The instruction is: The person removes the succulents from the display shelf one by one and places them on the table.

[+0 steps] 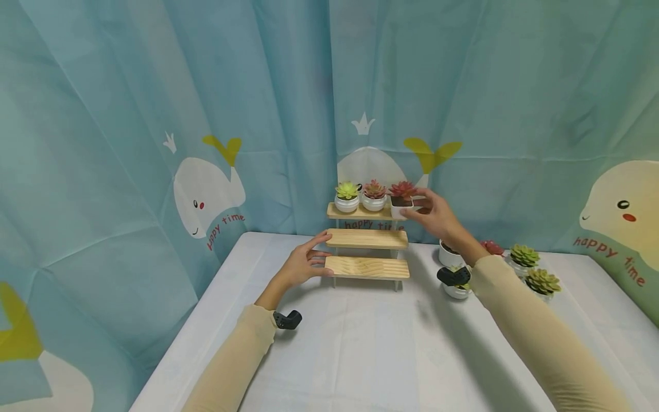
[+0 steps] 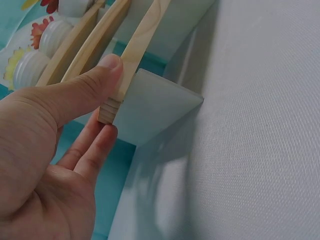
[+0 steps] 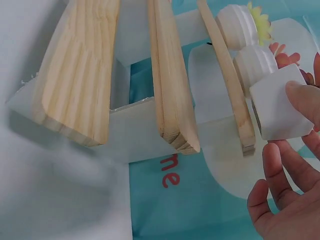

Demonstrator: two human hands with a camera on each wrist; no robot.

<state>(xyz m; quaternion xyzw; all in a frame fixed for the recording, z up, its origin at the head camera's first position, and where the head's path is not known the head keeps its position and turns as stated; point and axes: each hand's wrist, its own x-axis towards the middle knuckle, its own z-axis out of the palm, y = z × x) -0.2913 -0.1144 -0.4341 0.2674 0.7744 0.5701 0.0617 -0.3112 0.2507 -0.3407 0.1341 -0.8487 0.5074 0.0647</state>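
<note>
A three-tier wooden shelf stand with pale supports stands at the back of the table. My left hand holds its left end, the thumb on the lowest plank and fingertips at that plank's end. At the right end of the top plank, my right hand pinches a square white pot with a red succulent between thumb and fingers. The right wrist view shows the pot close against the top plank. Left of it sit a pink-red succulent and a yellow-green succulent in round white pots.
Right of the stand, partly behind my right forearm, several more potted succulents stand on the white table, among them a green succulent and an olive-green succulent. A blue whale-print curtain hangs close behind the stand.
</note>
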